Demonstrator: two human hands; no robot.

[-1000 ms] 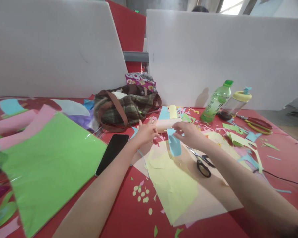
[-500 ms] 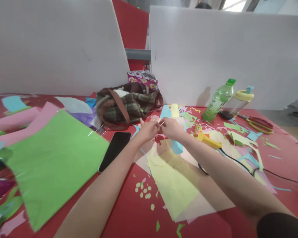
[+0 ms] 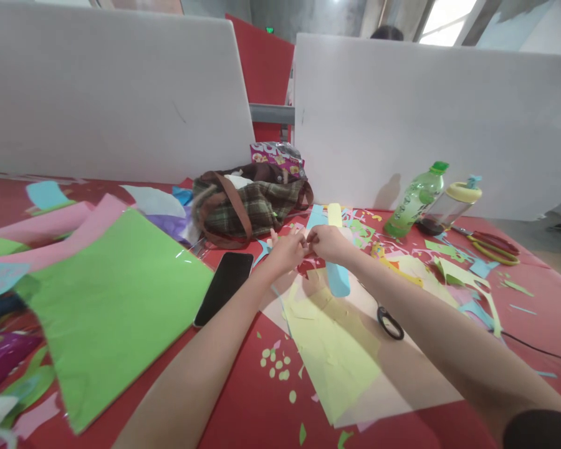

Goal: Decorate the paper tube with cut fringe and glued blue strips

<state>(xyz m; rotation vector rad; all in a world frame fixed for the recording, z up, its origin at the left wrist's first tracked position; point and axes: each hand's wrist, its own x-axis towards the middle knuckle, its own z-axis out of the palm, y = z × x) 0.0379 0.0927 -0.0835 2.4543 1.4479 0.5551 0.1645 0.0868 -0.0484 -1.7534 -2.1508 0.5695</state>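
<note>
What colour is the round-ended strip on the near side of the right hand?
Light blue; the strip shows best in the head view, by the right hand.

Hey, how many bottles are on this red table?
2: a green-tinted plastic bottle with a green cap, right of the right hand, and a clear bottle with a yellow lid, just right of it. Others may be hidden behind the brown-strapped plaid bag.

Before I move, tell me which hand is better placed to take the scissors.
Probably the right hand: it is nearer the scissors; the left hand is farther off, nearer the phone. Both seem busy, though.
</note>
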